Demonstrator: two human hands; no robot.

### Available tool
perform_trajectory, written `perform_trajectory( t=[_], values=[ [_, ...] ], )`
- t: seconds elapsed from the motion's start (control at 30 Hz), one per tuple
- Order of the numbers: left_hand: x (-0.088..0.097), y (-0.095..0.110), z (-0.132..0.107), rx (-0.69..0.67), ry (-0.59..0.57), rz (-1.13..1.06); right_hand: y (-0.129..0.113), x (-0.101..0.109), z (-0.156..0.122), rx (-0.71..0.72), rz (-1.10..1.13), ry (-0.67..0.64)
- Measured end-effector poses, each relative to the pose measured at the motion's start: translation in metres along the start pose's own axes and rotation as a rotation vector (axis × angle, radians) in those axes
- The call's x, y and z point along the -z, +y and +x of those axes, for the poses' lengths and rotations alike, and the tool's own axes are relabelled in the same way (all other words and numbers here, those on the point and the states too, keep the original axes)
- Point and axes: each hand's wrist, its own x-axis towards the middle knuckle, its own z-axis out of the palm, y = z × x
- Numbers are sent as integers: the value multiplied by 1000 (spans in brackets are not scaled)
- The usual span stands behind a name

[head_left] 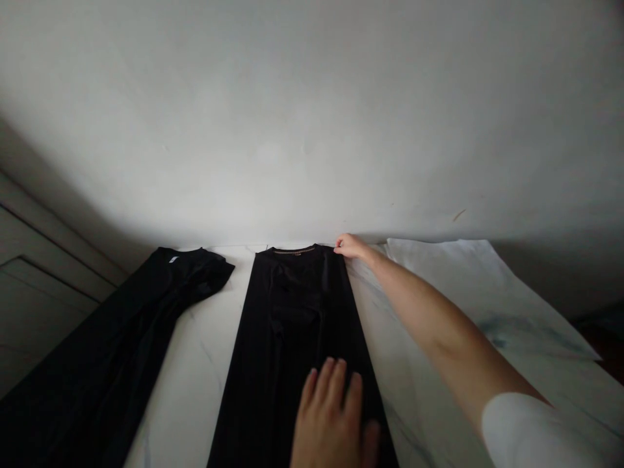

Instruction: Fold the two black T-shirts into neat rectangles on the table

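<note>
In the head view, the right hand (348,246) pinches the shoulder corner of the black shirt (297,305), which lies lengthwise on the tabletop (205,338), its collar near the wall (292,130). The left hand (329,416) has its fingers loosely extended, empty, over the shirt; whether they touch it is unclear. A light pinch and a flat, gentle palm would probably straighten the edge best without dragging the collar. The fabric looks thin and soft, rippled down the middle; the tabletop is pale, with marble-like veins.

Short white sleeve (531,432), bare forearm (414,302); ungloved left hand (327,416)
</note>
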Motion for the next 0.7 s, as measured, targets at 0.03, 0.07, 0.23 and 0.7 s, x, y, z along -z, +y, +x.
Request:
perform_trajectory(
  t=[0.03, 0.07, 0.23, 0.7],
  values=[
    [23, -22, 13, 160, -32, -27, -4, 2, -9, -7, -3, 52],
    [44, -44, 28, 254, -44, -46, -10, 3, -20, -10, -5, 110],
    [81, -141, 108, 225, -29, -35, -51, 0, -103, 163, 41, 176],
    [47, -200, 116, 188, -224, -47, -112, -30, -176, 394, 314, 8]
  ],
)
